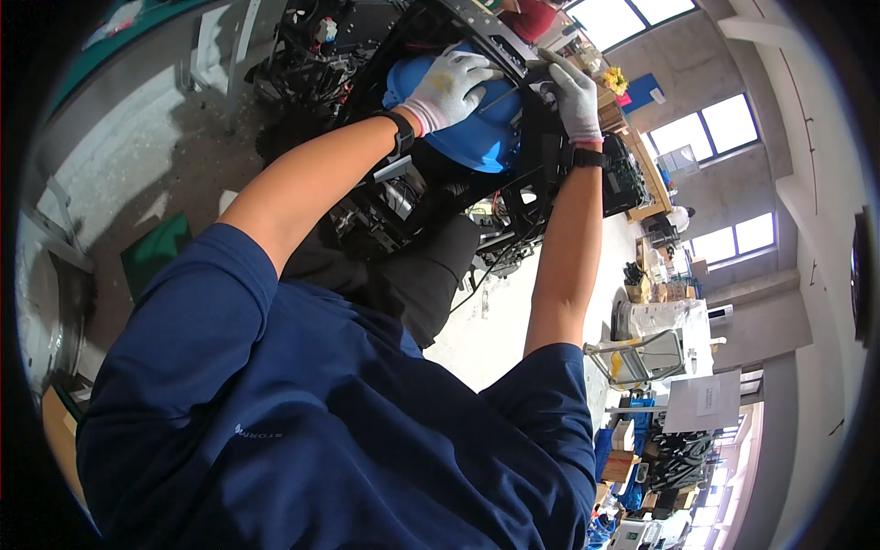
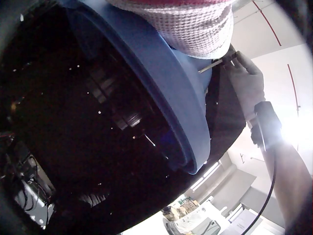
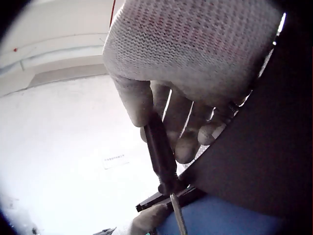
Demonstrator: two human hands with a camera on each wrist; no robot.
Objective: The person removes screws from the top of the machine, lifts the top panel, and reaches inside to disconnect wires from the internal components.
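A large blue rounded shell [image 1: 486, 137] sits in a black frame in front of me; the left wrist view shows its curved rim [image 2: 171, 93] with a dark hollow below. My gloved left hand [image 1: 449, 89] rests on the blue shell, fingers extended toward a black bar [image 1: 500, 46]. My gloved right hand [image 1: 576, 103] holds a screwdriver [image 3: 160, 152] by its dark handle, thumb and fingers around it. The metal shaft [image 3: 178, 213] points toward the shell and my left hand's fingertips [image 3: 149, 219]. The shaft's tip is outside the right wrist view.
Black machinery with wiring [image 1: 316, 73] stands left of the shell. Below it are dark frame parts and a hanging cable [image 1: 486, 280]. A green-topped bench [image 1: 119, 41] is at upper left, and a wooden table [image 1: 646, 170] at the right. A cart [image 1: 646, 357] stands farther back.
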